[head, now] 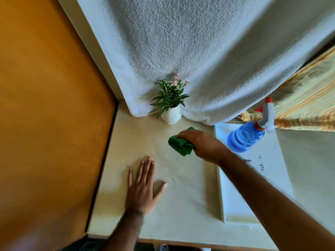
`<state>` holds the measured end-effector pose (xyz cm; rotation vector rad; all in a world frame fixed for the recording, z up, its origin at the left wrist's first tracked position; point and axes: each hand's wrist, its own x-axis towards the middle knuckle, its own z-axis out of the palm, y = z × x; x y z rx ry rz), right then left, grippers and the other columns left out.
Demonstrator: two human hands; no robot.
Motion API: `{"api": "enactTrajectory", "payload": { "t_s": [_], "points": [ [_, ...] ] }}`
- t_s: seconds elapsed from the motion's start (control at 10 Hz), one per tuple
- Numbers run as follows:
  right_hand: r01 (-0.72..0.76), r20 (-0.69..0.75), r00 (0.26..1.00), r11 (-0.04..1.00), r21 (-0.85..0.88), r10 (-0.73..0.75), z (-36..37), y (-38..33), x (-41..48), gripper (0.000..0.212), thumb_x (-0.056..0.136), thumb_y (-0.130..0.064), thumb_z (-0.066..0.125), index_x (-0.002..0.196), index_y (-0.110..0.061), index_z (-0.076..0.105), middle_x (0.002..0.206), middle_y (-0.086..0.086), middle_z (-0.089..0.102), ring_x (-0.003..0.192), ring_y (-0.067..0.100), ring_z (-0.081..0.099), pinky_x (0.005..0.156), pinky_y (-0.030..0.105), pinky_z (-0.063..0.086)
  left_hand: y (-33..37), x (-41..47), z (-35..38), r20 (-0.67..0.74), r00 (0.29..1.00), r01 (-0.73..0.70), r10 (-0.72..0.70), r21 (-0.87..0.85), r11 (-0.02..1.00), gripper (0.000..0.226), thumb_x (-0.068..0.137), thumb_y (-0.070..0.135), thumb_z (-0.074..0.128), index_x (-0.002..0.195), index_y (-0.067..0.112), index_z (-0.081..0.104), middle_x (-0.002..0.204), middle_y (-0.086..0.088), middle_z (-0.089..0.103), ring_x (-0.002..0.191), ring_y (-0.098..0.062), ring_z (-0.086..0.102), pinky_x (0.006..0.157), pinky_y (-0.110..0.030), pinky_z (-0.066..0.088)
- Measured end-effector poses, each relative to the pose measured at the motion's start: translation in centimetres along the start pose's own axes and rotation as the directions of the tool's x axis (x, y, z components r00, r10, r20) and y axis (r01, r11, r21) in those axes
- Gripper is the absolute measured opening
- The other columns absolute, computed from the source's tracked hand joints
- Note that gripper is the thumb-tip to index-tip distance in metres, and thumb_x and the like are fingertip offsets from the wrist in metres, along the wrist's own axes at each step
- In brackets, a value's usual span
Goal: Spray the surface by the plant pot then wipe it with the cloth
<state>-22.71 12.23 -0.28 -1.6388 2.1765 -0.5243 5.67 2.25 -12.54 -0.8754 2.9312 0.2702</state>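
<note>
The folded green cloth (181, 144) lies on the cream surface (181, 187), a little toward one o'clock from the middle of the view. The right hand (201, 144) covers its right part, palm down, fingers curled over the top of the folds and pressing the cloth to the surface; the cloth's left and near edges stick out from under the hand. The right forearm runs off toward five o'clock.

At twelve o'clock from the cloth, near it but apart, stands the plant pot (171, 115): small, white, rounded, holding a green leafy plant (170, 96) with pale pink flowers at its top. The pot sits against the foot of a white textured towel (199, 51) that hangs down behind it.

At seven o'clock from the cloth the left hand (143, 185) rests flat on the surface, fingers stretched out and slightly spread, thumb out to the right, holding nothing. It is well apart from the cloth.

At three o'clock from the cloth, a blue spray bottle (246, 136) with a white trigger head and red nozzle stands on a white tray (235, 205), its head leaning to the right. The tray bears a few dark marks.

A striped yellowish fabric (308, 98) lies at two o'clock, behind the bottle. An orange-brown wooden panel (45, 115) fills the left side.
</note>
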Motion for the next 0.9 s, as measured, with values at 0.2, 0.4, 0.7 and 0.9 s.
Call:
{"api": "enactTrajectory", "payload": {
  "t_s": [0.2,0.4,0.7,0.9],
  "points": [
    [-0.138,-0.408,0.908,0.987,-0.076,0.096,1.9,1.4,-12.8,0.069,0.067,0.023,0.066,0.132,-0.002,0.067,0.138,0.015,0.064,0.129,0.032,0.058,0.106,0.047,0.05,0.1,-0.1,-0.7,0.015,1.0,-0.004,0.004,-0.011,1.0,0.093,0.097,0.075,0.031,0.167,0.015,0.02,0.176,-0.006,0.024,0.161,-0.027,0.026,0.126,-0.066,0.029],
    [-0.377,-0.42,0.855,0.921,-0.103,0.303,5.3,4.6,-20.1,0.082,0.058,0.031,0.069,0.134,0.001,0.065,0.142,0.017,0.06,0.134,0.032,0.053,0.11,0.048,0.045,0.3,-0.2,-0.6,-0.035,0.999,-0.014,0.014,-0.015,1.0,0.091,0.097,0.072,0.037,0.165,0.014,0.025,0.175,-0.007,0.028,0.161,-0.026,0.028,0.126,-0.066,0.029],
    [-0.311,-0.085,0.95,0.913,-0.262,0.3,7.7,7.1,-22.9,0.096,0.095,-0.053,0.055,0.163,-0.01,0.002,0.172,0.012,0.0,0.158,0.025,0.001,0.126,0.042,0.008,0.3,-0.2,-0.1,-0.059,0.998,-0.023,0.023,0.003,1.0,0.09,0.095,0.072,0.038,0.164,0.014,0.03,0.174,-0.006,0.029,0.16,-0.025,0.029,0.128,-0.064,0.024],
    [-0.322,-0.078,0.947,0.91,-0.262,0.313,6.1,5.2,-22.1,0.105,0.094,-0.08,0.031,0.162,-0.003,0.009,0.171,0.015,0.002,0.158,0.025,0.0,0.127,0.044,0.012,1.0,0.1,-1.7,0.14,0.99,-0.002,0.002,-0.001,1.0,0.11,0.088,0.085,-0.007,0.166,0.013,0.02,0.176,-0.008,0.017,0.163,-0.029,0.02,0.13,-0.065,0.016]
  ]
}}
